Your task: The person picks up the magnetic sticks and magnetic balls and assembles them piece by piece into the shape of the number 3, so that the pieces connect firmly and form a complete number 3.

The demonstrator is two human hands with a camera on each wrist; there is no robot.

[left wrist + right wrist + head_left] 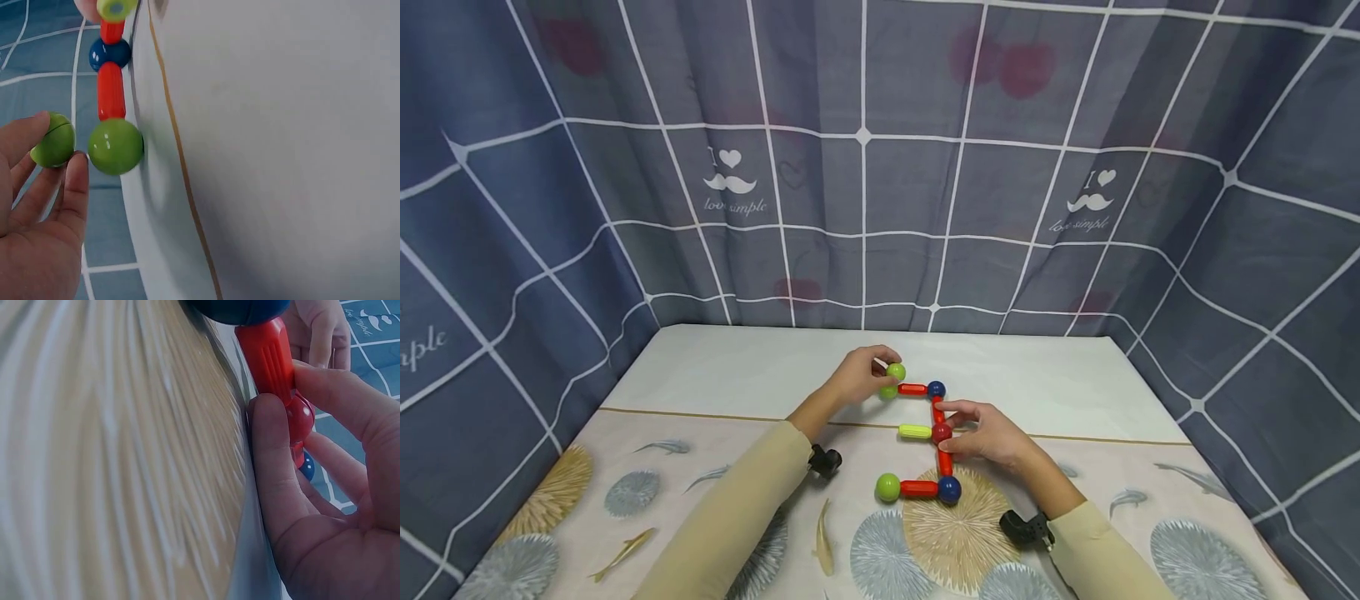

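Observation:
Balls and short rods are joined into an E-shaped frame on the table, with red rods, dark blue balls, a red ball in the middle and a yellow-green rod pointing left from it. My left hand pinches a loose green ball between thumb and fingers. Close beside it, a second green ball sits on the end of the frame's far red rod. With thumb and fingertips, my right hand grips a red rod of the frame's spine by the red ball.
Another green ball ends the frame's near arm. A cloth printed with fish and round leaf shapes covers the near part of the table, and the far part is plain white. A checked curtain hangs behind and at both sides.

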